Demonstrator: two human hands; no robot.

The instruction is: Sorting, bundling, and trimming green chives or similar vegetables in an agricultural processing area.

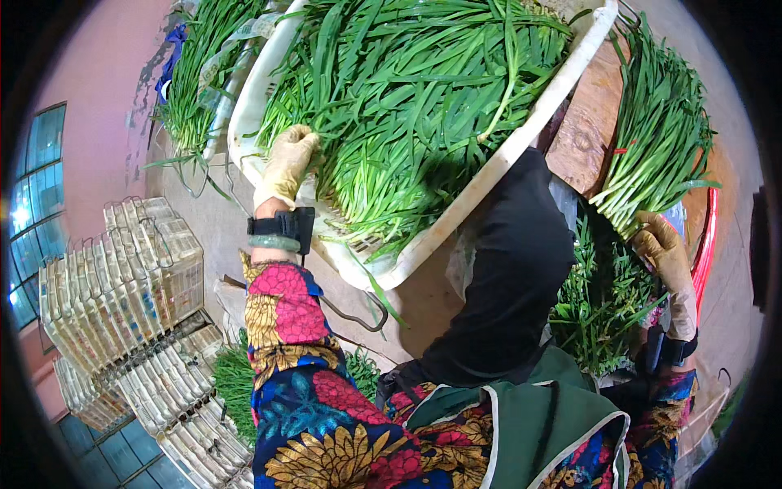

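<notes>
Green leafy stalks that look like garlic chives (415,116) fill a white plastic crate (449,235) before me. My left hand (288,160), in a pale glove, is curled at the crate's left side against the stalks. Its fingers are closed, and what lies inside the grip is mostly hidden. On the right, a bunch of chives (654,134) with a red band leans beside a wooden board (586,116). My right hand (663,247), also gloved, touches the pale stem ends of that bunch with bent fingers. Whether it grips any stems cannot be told.
Stacked white crates (122,287) with wire handles stand at the left. Another chive bunch (189,104) rests beyond the crate's left rim. Loose greens (605,299) lie below my right hand, near red strips (705,257). A wire handle (366,318) juts out near my left forearm.
</notes>
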